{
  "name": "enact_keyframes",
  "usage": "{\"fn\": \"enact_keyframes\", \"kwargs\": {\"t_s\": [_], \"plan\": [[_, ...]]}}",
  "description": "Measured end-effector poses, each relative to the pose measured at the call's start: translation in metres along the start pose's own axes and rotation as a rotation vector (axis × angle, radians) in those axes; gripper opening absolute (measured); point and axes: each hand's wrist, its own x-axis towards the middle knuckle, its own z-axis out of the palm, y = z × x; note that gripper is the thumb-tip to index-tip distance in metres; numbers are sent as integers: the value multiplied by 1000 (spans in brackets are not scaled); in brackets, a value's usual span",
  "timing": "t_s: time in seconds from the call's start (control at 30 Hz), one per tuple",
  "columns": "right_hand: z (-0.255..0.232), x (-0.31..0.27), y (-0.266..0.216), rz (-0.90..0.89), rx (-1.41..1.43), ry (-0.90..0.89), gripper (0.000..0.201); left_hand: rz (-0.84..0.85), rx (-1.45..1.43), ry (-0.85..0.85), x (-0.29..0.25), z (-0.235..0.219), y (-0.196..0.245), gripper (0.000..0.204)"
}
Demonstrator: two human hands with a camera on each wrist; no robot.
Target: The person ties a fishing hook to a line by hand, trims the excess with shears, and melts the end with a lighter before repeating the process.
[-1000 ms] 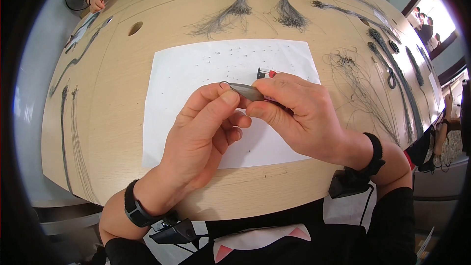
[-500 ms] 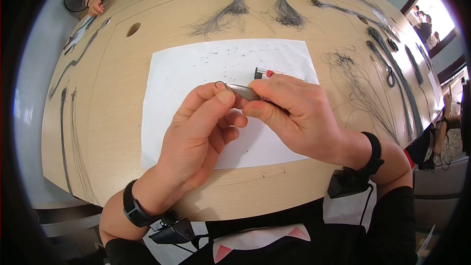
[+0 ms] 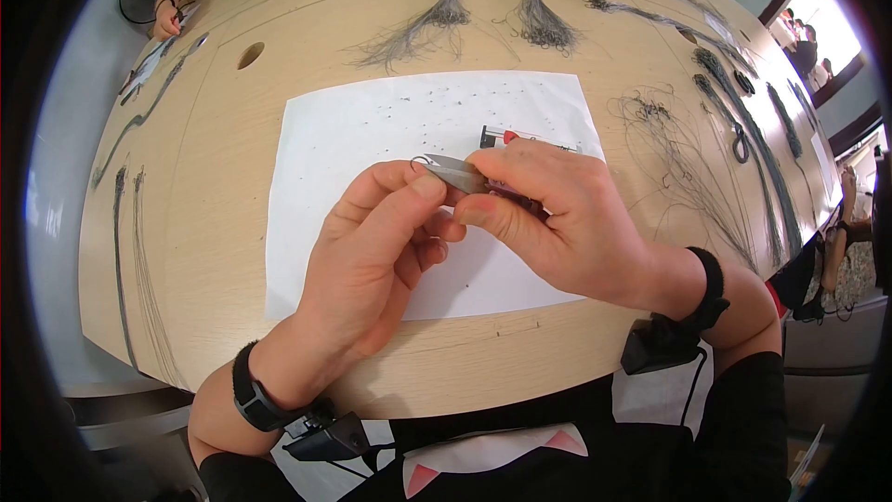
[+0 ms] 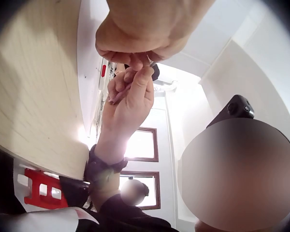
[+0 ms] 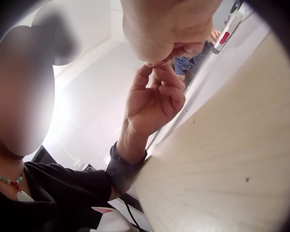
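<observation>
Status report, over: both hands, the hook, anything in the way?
Left hand pinching the small hook. Right hand gripping a metal-bladed tool, tip at the hook. Nothing visibly blocking; white paper lies beneath.

The left hand (image 5: 154,104) meets the right hand (image 5: 169,29) at the fingertips. A red-marked case (image 5: 227,37) lies on white paper (image 5: 232,65); dark specks (image 5: 247,180) dot the table (image 5: 208,164) towards its near edge.

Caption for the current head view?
Left hand pinches a small hook; right hand grips a gray tool above white paper.
</observation>
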Motion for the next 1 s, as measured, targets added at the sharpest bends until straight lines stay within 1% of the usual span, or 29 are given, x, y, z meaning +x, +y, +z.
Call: {"fn": "enact_keyframes", "kwargs": {"t_s": [0.23,0.47,0.63,0.8,1.0], "plan": [[-1,0,0,-2,-26,-6,18,23,23,9,0,-1,-1,5],[-1,0,1,-9,-31,0,17,35,31,21,0,0,-2,6],[0,0,-1,-13,-11,8,16,33,3,12,-1,1,-2,7],[3,-1,2,-36,-11,60,16,28,-6,8,-1,1,-1,7],[4,-1,4,-45,-20,55,16,-1,-14,6,-1,0,0,7]]}}
